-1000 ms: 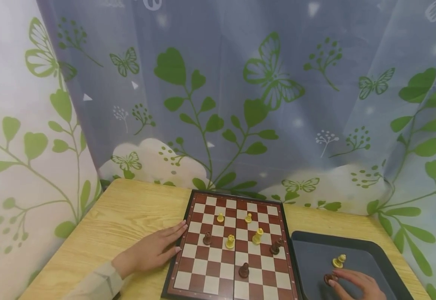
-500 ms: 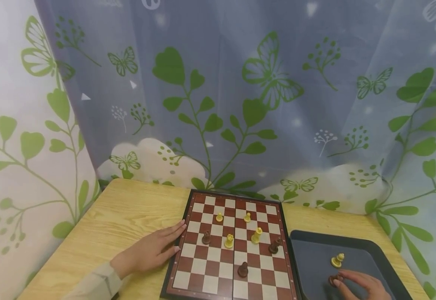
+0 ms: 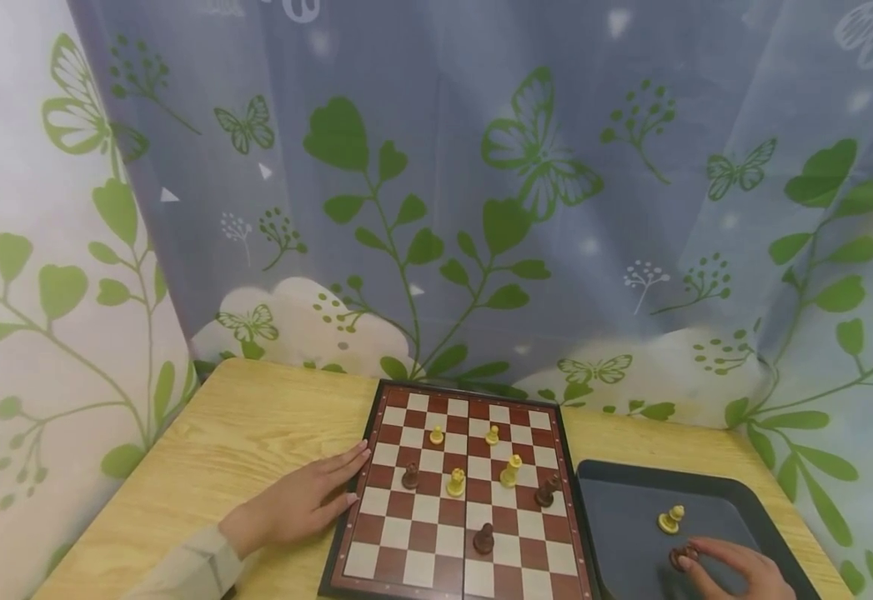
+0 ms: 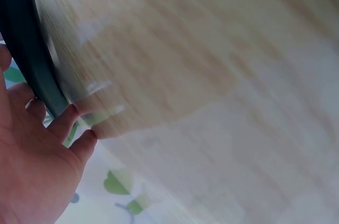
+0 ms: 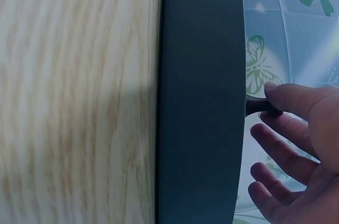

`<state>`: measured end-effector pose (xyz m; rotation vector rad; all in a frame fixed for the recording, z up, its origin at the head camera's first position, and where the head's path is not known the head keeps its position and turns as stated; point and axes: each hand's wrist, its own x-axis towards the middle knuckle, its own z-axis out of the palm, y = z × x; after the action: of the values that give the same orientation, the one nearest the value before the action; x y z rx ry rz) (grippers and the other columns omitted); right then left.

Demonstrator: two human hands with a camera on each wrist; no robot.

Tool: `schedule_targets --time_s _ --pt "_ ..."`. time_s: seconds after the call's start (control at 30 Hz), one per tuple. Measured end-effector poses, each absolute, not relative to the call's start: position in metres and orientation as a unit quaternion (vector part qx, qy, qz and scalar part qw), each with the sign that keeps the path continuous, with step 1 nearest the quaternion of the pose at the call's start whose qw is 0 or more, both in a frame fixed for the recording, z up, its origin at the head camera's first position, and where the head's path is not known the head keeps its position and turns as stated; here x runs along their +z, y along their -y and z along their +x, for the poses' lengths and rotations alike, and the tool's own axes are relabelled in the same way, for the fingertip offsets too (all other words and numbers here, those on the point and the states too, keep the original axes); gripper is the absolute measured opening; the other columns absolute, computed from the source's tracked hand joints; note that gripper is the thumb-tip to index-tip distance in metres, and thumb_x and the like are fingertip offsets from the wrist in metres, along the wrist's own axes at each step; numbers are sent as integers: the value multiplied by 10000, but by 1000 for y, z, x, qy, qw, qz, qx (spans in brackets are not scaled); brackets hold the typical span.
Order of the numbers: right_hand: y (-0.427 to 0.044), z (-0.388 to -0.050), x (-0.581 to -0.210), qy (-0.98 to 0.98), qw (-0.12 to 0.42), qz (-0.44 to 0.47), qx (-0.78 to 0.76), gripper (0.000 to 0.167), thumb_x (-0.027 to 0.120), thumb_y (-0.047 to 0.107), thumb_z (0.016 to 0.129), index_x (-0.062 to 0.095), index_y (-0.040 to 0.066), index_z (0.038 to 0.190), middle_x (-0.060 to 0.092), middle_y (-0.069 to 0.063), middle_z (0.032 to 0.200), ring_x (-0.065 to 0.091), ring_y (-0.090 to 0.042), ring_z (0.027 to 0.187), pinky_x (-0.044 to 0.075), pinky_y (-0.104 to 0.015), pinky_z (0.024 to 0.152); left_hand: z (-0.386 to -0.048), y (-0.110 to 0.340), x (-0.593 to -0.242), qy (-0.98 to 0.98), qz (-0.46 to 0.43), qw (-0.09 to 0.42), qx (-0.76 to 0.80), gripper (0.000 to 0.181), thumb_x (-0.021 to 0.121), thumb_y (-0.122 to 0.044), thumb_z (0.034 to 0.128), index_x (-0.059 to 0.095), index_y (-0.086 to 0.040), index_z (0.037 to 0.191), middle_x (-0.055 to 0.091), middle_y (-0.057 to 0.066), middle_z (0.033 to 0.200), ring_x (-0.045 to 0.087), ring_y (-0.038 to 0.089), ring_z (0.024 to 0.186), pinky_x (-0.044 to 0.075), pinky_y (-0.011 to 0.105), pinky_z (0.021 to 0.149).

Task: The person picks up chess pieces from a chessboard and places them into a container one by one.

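While over tray (image 3: 619,508), chessman (image 3: 680,557) (dark) between right fingertips (image 3: 699,544)

head view forward and down, wrists close, right wrist sharing tray (image 3: 619,512)

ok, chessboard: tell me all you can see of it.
The chessboard is checkered in reddish brown and off-white, with a brown border and black rim; glossy, perhaps plastic. A dark seam splits it down the middle. It lies open and flat on the wood-look table, its near edge partly cut off in the head view. On it are four yellow pieces and three dark brown pieces. The left hand touches its left edge. The tray is close by its right edge.
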<state>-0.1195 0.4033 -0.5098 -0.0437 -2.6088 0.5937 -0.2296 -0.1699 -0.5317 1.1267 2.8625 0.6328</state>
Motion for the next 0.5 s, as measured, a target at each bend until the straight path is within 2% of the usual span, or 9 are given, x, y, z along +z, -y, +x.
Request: schedule_targets --time_s 0.17,0.27,0.33,0.5 --pt "-405 -120 -509 948 234 -14 215 205 901 171 759 812 95 927 779 -96 879 565 136 758 553 -263 589 -228 171 -531 -910 357 1 209 599 410 -389 1098 329 -54 1588 292 118 1658 390 370 1465 382 575 1148" --pt "-407 -119 -507 950 226 -23 212 219 899 194 767 811 81 933 780 -102 886 584 111 739 562 -289 583 -229 171 -531 -911 356 1 208 599 409 -393 1098 329 -59 1589 288 112 1661 388 369 1467 377 575 1152" --pt "-409 -119 -506 953 220 -30 208 235 892 208 778 809 65 945 780 -114 898 622 56 721 574 -324 582 -229 170 -532 -912 356 2 206 602 404 -401 1098 329 -63 1590 285 108 1662 387 366 1468 374 574 1154" --pt "-415 -119 -505 959 197 -38 199 267 864 257 820 802 46 972 776 -139 926 717 -210 743 591 -411 600 -229 169 -533 -912 354 6 205 608 391 -422 1099 325 -76 1595 280 97 1665 385 362 1470 369 573 1158"
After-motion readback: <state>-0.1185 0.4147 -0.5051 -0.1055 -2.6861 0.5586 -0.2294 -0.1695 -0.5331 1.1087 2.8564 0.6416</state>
